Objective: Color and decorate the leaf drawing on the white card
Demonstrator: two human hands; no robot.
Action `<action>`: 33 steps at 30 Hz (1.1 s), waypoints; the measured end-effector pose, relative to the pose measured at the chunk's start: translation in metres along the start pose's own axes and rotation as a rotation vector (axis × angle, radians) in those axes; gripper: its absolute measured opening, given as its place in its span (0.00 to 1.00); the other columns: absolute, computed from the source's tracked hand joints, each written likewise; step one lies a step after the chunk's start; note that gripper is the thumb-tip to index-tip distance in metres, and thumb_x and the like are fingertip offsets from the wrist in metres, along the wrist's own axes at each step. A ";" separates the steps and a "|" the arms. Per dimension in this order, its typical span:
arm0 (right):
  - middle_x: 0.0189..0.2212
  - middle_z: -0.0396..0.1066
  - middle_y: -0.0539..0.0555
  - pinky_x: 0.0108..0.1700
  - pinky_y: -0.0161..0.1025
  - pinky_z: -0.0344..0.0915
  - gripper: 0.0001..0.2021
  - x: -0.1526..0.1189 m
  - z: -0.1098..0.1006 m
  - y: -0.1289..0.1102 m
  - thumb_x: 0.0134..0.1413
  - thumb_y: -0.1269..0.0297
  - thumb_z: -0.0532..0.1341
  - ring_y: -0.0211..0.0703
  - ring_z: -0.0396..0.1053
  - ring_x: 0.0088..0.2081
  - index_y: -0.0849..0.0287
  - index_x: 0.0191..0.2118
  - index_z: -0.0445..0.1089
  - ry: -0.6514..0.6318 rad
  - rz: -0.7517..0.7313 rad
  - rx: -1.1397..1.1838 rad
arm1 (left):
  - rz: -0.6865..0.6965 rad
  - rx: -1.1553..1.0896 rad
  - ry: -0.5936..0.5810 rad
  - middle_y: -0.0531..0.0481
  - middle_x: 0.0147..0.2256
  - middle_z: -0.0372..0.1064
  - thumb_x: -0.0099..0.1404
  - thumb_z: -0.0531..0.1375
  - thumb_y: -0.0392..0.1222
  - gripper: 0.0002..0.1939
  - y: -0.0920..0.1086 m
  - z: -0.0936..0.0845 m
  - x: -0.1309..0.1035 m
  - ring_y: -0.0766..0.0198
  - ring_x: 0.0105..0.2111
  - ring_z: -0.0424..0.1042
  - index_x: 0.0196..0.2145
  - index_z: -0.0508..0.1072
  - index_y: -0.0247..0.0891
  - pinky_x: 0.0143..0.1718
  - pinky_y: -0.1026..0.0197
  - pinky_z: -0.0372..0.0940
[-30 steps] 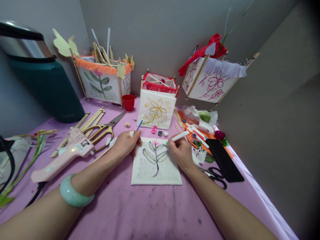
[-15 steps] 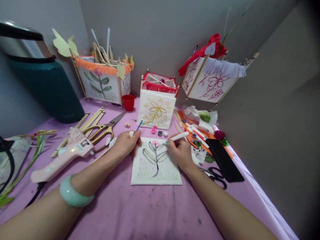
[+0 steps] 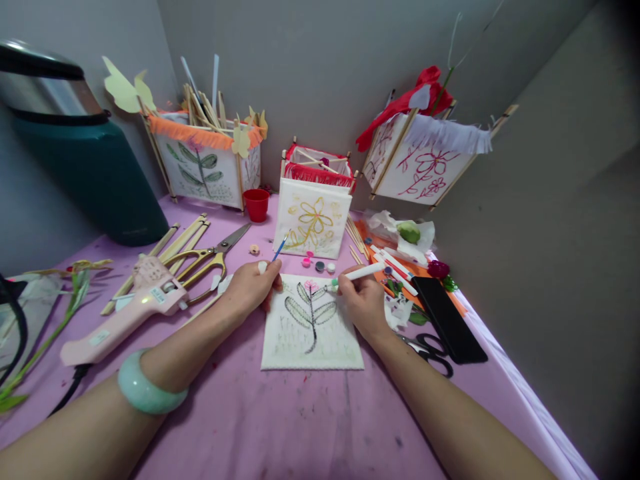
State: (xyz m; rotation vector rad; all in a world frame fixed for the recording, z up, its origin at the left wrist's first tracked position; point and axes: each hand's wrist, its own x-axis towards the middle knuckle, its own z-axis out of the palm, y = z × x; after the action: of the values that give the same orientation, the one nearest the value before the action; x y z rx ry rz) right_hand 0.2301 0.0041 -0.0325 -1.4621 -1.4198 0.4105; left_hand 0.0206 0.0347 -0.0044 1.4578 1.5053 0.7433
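Note:
A white square panel point(image 3: 295, 347) lies flat before me, painted with a dark stem, green leaves and a pink flower. My right hand point(image 3: 364, 303) is closed on a white marker point(image 3: 364, 271) with a green tip, which points at the panel's upper right leaf. Whether the tip touches the surface I cannot tell. At the panel's upper left corner my left hand point(image 3: 253, 287) is closed on a thin blue paintbrush point(image 3: 281, 247), its bristles up. Small paint pots point(image 3: 320, 266) sit just beyond the panel, in front of a standing panel point(image 3: 315, 217) with a yellow flower.
On the left lie gold-handled scissors point(image 3: 213, 257), a pink glue gun point(image 3: 127, 317) and wooden sticks point(image 3: 170, 247), with a teal bottle point(image 3: 95, 180) behind. To the right are black-handled scissors point(image 3: 433, 353), a black phone-like slab point(image 3: 450, 320) and several markers point(image 3: 395, 267). Decorated lanterns point(image 3: 205, 170) stand behind.
My right hand has shifted slightly right, and the marker's back end has swung right and lower. The left hand and its brush stay in place.

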 end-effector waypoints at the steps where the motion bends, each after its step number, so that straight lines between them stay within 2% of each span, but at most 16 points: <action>1: 0.19 0.65 0.48 0.28 0.33 0.60 0.10 0.001 -0.001 0.002 0.51 0.58 0.57 0.37 0.62 0.22 0.61 0.29 0.67 0.046 0.014 0.009 | -0.001 0.003 0.000 0.54 0.12 0.62 0.60 0.48 0.57 0.23 0.000 0.000 0.000 0.65 0.12 0.63 0.20 0.68 0.39 0.22 0.62 0.59; 5: 0.18 0.63 0.47 0.28 0.34 0.59 0.11 0.008 -0.008 0.009 0.52 0.58 0.55 0.37 0.60 0.22 0.60 0.26 0.65 0.168 0.041 -0.020 | 0.007 0.010 0.003 0.54 0.12 0.63 0.60 0.48 0.57 0.23 0.000 0.000 0.000 0.65 0.13 0.63 0.20 0.68 0.39 0.22 0.62 0.58; 9: 0.17 0.63 0.47 0.27 0.34 0.58 0.11 0.010 -0.010 0.011 0.52 0.59 0.55 0.37 0.60 0.21 0.60 0.25 0.64 0.180 0.053 -0.059 | 0.013 0.011 0.004 0.54 0.12 0.63 0.60 0.48 0.58 0.23 0.000 0.000 0.000 0.64 0.13 0.63 0.20 0.68 0.39 0.22 0.62 0.58; 13: 0.16 0.62 0.47 0.26 0.34 0.57 0.09 0.009 -0.007 0.007 0.49 0.61 0.56 0.37 0.60 0.21 0.60 0.25 0.65 0.153 0.059 -0.097 | 0.007 -0.002 0.002 0.54 0.11 0.63 0.60 0.48 0.58 0.22 -0.001 0.000 0.000 0.64 0.12 0.63 0.20 0.68 0.39 0.21 0.62 0.58; 20: 0.17 0.66 0.49 0.26 0.34 0.60 0.11 0.004 -0.003 0.006 0.50 0.58 0.57 0.38 0.64 0.21 0.61 0.29 0.68 -0.012 -0.009 -0.085 | 0.015 0.002 -0.008 0.54 0.12 0.64 0.60 0.48 0.58 0.23 -0.003 0.001 0.001 0.64 0.13 0.63 0.20 0.67 0.40 0.21 0.62 0.58; 33: 0.17 0.64 0.47 0.26 0.33 0.59 0.10 0.002 -0.003 0.005 0.51 0.59 0.57 0.37 0.63 0.21 0.61 0.29 0.67 -0.058 -0.063 -0.137 | 0.004 0.019 -0.004 0.54 0.11 0.62 0.60 0.48 0.58 0.23 0.000 0.000 -0.001 0.65 0.12 0.63 0.20 0.68 0.39 0.21 0.62 0.58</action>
State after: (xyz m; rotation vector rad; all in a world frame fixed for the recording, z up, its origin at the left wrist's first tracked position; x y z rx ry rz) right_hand 0.2353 0.0059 -0.0342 -1.5206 -1.5624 0.3235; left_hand 0.0207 0.0341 -0.0040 1.4759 1.5111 0.7298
